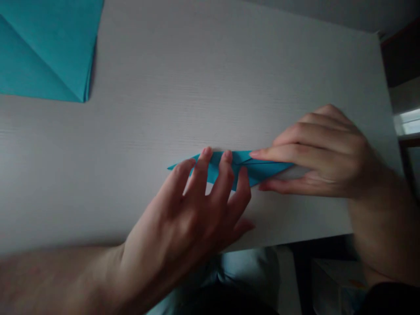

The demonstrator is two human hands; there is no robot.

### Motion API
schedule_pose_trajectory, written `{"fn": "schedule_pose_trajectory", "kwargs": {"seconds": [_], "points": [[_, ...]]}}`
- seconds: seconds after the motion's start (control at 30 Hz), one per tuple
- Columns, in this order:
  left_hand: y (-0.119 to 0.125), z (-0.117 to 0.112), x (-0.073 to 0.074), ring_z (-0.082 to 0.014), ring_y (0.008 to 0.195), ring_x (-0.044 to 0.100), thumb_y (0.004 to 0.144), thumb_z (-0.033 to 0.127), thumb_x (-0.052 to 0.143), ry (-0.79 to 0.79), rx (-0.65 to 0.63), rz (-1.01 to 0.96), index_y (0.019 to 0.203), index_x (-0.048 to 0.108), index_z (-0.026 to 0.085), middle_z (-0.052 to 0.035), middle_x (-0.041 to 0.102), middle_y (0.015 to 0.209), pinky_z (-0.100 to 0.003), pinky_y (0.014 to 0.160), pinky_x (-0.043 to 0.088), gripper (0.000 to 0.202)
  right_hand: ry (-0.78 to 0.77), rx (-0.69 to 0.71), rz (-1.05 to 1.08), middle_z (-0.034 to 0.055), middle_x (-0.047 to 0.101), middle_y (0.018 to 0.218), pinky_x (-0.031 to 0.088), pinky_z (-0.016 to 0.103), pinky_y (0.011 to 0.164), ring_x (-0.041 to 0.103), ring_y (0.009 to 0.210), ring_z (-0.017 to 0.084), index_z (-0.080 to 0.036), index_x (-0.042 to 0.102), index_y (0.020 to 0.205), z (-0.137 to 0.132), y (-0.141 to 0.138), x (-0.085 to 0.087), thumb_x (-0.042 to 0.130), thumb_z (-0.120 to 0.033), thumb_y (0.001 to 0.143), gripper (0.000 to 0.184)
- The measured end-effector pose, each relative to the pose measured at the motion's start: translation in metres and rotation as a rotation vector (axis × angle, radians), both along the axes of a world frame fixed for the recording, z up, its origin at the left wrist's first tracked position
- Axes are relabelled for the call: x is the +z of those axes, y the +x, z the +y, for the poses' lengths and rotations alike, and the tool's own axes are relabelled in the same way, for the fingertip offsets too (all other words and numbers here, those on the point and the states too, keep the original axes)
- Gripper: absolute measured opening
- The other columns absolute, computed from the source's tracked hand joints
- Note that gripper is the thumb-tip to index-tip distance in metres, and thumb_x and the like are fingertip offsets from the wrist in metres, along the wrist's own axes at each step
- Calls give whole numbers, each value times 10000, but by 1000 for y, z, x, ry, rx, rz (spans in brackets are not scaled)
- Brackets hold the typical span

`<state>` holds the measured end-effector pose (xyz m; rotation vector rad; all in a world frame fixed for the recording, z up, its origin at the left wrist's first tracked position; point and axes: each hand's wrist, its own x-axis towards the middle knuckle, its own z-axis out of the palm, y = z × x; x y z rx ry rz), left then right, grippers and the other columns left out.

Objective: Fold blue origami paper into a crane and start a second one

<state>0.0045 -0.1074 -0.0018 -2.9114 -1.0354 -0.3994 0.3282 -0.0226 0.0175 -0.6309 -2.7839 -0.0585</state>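
A strip of blue paper (259, 173), folded narrow with pointed ends and a crease along its right half, lies on the white table. Across its left and middle parts, my left hand (193, 218) presses down with spread, bent fingertips, covering some of it. At the right end, my right hand (324, 151) has the paper between its forefinger on the top edge and its thumb by the lower edge. The other right fingers are bunched together above the forefinger. The underside of the paper is hidden.
More blue paper (49, 48), creased and layered at its edge, lies at the table's far left. The white table (183, 87) ends at a right edge and a near edge. Below the near edge are the wearer's legs (249, 267) and a pale box (337, 280).
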Motion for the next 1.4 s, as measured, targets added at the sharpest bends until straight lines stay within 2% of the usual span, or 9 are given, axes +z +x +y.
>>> {"fn": "schedule_pose_trajectory", "kwargs": {"seconds": [0.07, 0.17, 0.27, 0.47, 0.7, 0.97, 1.13, 1.3, 1.4], "points": [[-1, 14, 8, -450, 1420, 879, 1320, 331, 607, 26, -50, 22, 1682, 678, 45, -235, 834, 1628, -555, 1065, 773, 467, -46, 53, -2, 61, 825, 1183, 472, 489, 848, 705, 931, 261, -196, 757, 1516, 5, -2, -4, 719, -580, 1266, 460], [-7, 35, 13, -352, 1212, 911, 1349, 368, 539, 37, -96, -60, 1467, 796, 122, -134, 926, 1313, -482, 955, 735, 374, -78, 101, -1, 76, 830, 1226, 485, 469, 849, 746, 983, 253, -181, 754, 1475, 9, -2, -6, 699, -560, 1284, 427], [-14, 51, 12, -310, 1171, 875, 1363, 435, 481, 7, -112, -92, 1324, 832, 161, -104, 896, 1279, -482, 967, 707, 447, -42, 112, -7, 72, 843, 1202, 496, 482, 823, 750, 953, 254, -210, 767, 1350, 10, -3, -6, 681, -517, 1300, 323], [-15, 62, 12, -229, 1235, 836, 1375, 481, 367, -191, -85, -170, 1263, 878, 335, 30, 863, 1301, -493, 1104, 662, 543, -84, 136, 21, 56, 833, 1207, 549, 470, 796, 750, 938, 247, -253, 755, 1388, 11, -6, -4, 698, -471, 1292, 245], [-16, 68, 2, -276, 1232, 887, 1362, 424, 430, -132, -109, -183, 1303, 906, 308, 13, 908, 1410, -468, 984, 707, 494, -135, 117, 15, 34, 816, 1217, 533, 464, 803, 724, 885, 239, -289, 785, 1272, 13, -7, -2, 644, -377, 1294, 167], [-14, 78, -2, -277, 1098, 934, 1324, 410, 447, -69, -13, -161, 1213, 922, 294, 7, 886, 1108, -482, 924, 728, 502, -203, -58, 51, 61, 800, 1149, 600, 494, 889, 764, 966, 293, -319, 859, 1298, 6, -14, -8, 708, -365, 1257, 163], [-11, 79, -5, -289, 1090, 859, 1308, 304, 579, 22, -93, -207, 1190, 898, 255, -36, 907, 1323, -473, 913, 675, 343, -394, -124, 151, 77, 820, 1148, 628, 500, 896, 762, 961, 291, -321, 892, 1303, 4, -17, -11, 708, -347, 1248, 194], [-6, 75, -2, -412, 1270, 800, 1205, 208, 778, -86, -32, -236, 1285, 949, 228, -153, 868, 1380, -563, 1055, 578, 190, -478, -200, 119, 89, 844, 1211, 638, 549, 904, 752, 937, 307, -358, 914, 1357, 5, -18, -10, 833, -448, 1187, 209], [-3, 75, -4, -327, 1090, 795, 1243, 222, 695, -148, -71, -244, 1240, 949, 247, -111, 862, 1259, -526, 1027, 547, 255, -478, -156, 138, 86, 828, 1169, 645, 529, 881, 763, 938, 300, -354, 918, 1244, 6, -18, -9, 778, -397, 1214, 149]]}}
